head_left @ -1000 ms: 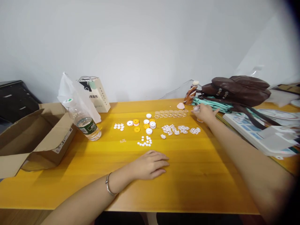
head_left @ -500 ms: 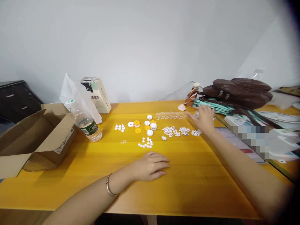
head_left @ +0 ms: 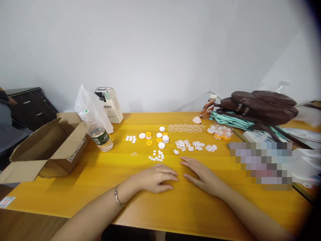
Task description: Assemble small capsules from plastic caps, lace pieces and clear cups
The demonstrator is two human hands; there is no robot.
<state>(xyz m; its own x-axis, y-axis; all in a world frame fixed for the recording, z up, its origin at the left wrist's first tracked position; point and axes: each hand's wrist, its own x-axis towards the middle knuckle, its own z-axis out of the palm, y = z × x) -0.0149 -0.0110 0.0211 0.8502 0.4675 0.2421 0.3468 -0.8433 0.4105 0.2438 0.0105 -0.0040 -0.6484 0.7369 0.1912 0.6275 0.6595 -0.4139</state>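
My left hand [head_left: 158, 178] rests on the yellow table [head_left: 160, 207] with its fingers apart and nothing in them. Beside it my right hand [head_left: 200, 174] also lies open on the tabletop, holding nothing. Just beyond the left hand are several small white round pieces [head_left: 157, 156]. Past the right hand lie white lattice-like pieces [head_left: 187, 144]. White and orange discs [head_left: 162, 137] stand in small groups farther back. A row of clear round cups [head_left: 185, 128] runs behind the lattice pieces. At the right, clear-and-orange assembled pieces [head_left: 220, 132] are grouped together.
An open cardboard box [head_left: 60, 154] and a water bottle [head_left: 100, 138] stand left, by a paper bag [head_left: 114, 107]. At the back right are a brown drink bottle [head_left: 208, 107], green cloth [head_left: 230, 120] and a brown leather bag [head_left: 263, 105]. Another person's hand [head_left: 12, 101] shows far left.
My right hand has drawn back from the clear-and-orange pieces at the right and now lies near my left hand. The left hand stays on the table. The view has shifted slightly.
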